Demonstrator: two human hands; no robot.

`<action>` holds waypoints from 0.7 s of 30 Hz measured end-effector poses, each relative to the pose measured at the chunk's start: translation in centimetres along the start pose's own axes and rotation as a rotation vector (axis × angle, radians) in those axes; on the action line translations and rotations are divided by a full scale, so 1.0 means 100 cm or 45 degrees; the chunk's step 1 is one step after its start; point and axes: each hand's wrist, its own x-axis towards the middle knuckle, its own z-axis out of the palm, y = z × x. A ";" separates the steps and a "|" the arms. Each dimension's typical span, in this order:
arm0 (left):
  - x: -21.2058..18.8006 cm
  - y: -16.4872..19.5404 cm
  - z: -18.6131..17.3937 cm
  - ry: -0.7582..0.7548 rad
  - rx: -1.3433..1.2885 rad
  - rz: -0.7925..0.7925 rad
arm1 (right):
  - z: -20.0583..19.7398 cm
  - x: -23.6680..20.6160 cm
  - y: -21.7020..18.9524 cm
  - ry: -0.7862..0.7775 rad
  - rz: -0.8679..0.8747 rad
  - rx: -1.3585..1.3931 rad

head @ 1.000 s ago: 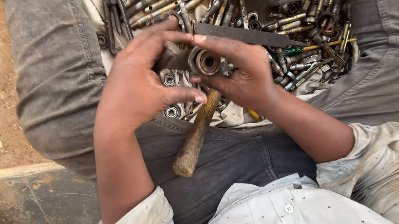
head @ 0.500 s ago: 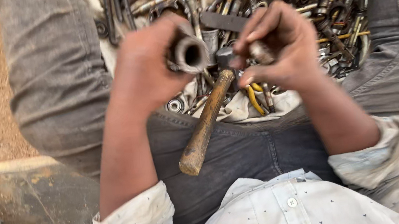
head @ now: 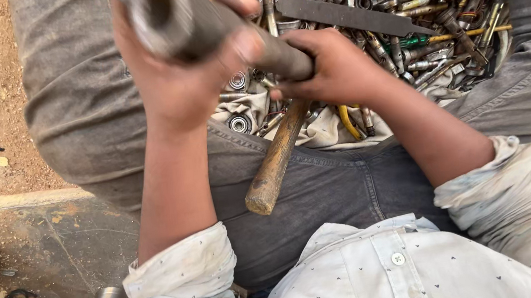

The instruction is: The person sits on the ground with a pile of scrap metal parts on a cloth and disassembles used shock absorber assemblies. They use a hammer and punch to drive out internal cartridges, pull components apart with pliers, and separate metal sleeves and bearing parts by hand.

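here both hands grip one steel tube point(head: 225, 30) — left hand point(head: 181, 79) wrapped at ten o'clock, right hand point(head: 336, 68) closed at three — above a wooden hammer handle point(head: 276, 158).

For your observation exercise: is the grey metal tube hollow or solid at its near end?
Hollow: the grey metal tube shows a dark round opening facing the camera.

No pkgs, labels, signs, screens

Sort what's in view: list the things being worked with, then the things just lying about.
In hand:
left hand
right hand
metal tube, gripped by both

Lying about:
wooden hammer handle on the lap
flat file
bearing
green-handled screwdriver
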 end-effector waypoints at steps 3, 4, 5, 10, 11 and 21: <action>0.001 -0.007 -0.024 0.471 -0.081 -0.109 | -0.012 -0.003 -0.001 -0.222 -0.094 0.566; 0.003 -0.010 -0.035 0.663 -0.098 -0.165 | -0.016 -0.005 -0.002 -0.227 0.004 0.784; 0.005 -0.009 -0.048 0.685 -0.235 -0.208 | -0.019 -0.007 -0.004 -0.233 0.105 1.003; 0.014 -0.014 -0.081 0.757 -0.564 -0.280 | -0.031 -0.014 -0.009 -0.168 0.117 1.205; 0.017 -0.013 -0.083 0.765 -0.542 -0.262 | -0.034 -0.016 -0.009 -0.167 0.124 0.984; 0.032 -0.015 -0.088 0.965 0.031 -0.046 | -0.112 -0.055 -0.004 -0.229 0.245 0.277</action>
